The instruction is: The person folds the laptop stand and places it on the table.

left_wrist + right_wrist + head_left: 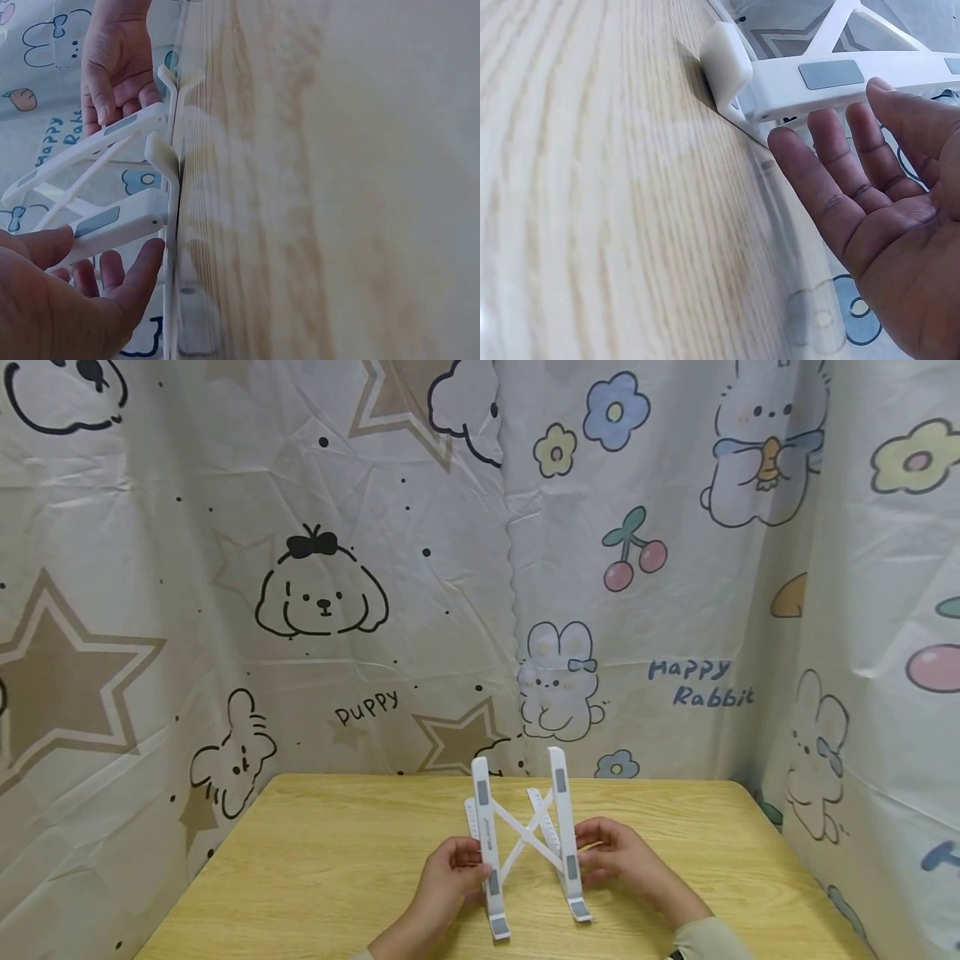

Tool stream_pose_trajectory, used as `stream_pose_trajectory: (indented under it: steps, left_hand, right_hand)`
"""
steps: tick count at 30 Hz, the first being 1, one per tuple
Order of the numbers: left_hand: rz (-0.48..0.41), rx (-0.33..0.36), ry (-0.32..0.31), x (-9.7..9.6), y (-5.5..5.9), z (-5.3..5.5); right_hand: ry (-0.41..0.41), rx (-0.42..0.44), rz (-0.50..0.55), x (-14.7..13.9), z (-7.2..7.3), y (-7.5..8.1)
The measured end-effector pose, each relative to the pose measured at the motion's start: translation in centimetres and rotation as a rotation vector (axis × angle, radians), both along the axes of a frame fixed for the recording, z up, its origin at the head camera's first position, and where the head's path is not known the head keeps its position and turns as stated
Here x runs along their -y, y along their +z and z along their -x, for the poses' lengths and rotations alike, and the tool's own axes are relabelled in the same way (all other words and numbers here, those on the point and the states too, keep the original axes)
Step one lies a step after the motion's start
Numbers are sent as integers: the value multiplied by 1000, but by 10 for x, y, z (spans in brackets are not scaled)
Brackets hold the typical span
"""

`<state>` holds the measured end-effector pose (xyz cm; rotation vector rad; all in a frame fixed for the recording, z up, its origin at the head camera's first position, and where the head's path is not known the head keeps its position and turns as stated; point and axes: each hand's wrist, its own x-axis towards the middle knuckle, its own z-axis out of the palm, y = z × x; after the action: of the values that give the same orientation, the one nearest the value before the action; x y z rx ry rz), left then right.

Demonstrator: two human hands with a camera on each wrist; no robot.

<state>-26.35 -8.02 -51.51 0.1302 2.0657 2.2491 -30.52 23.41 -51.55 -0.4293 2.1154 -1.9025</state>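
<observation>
A white folding laptop stand [528, 835] with grey pads and crossed braces stands unfolded on the wooden table. My left hand [450, 877] holds its left arm low down. In the left wrist view the thumb lies on the arm beside a grey pad [96, 222], and the other fingers are beneath, the index finger stretched out. At the opposite arm is my right hand [618, 864]. Seen from the right wrist, its thumb tip meets the arm's edge while the relaxed fingers [832, 165] point at the underside; whether they touch it I cannot tell.
The light wooden table [337, 852] extends around the stand. A patterned cloth curtain [465, 568] with cartoon puppies, rabbits and stars hangs behind the table and along both sides. Upturned front hooks [726, 64] of the stand face toward me.
</observation>
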Motion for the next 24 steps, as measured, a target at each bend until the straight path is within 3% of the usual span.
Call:
stream_pose_trajectory:
  steps: [12,24]
  left_hand:
    - [-5,19,25,-2,1,0]
    - [-22,14,-38,3,2,4]
  right_hand:
    - [-10,26,25,7,0,-2]
    - [-27,33,33,9,-6,-3]
